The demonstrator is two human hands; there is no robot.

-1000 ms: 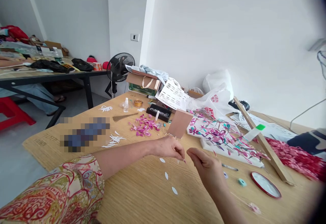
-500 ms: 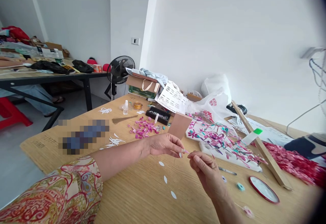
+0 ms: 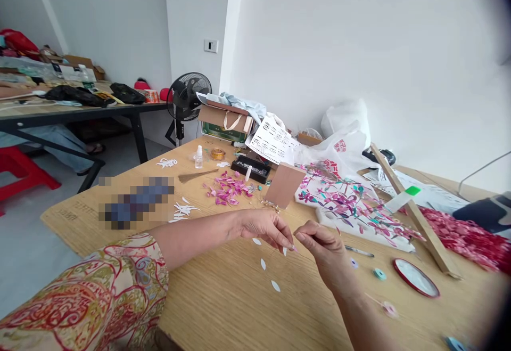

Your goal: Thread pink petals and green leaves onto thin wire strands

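Note:
My left hand is closed in a pinch above the table. A small pink petal sticks out from its fingertips, and a white leaf-shaped piece shows just below them. Close by on the right, my right hand has thumb and forefinger pressed together; whatever they hold is too fine to make out. A slight gap separates the two sets of fingertips. On the wood beneath lie loose white leaf shapes in a slanting row.
Pink petals lie in a heap behind my left hand, near an upright brown board. Pink flower stems rest on white foam to the right. A wooden bar, a red-rimmed round dish and a teal spool are beyond my right hand.
The pink piece has tipped downward at my left fingertips. My right fingertips have risen slightly and drawn away from it. The whole view has shifted a little.

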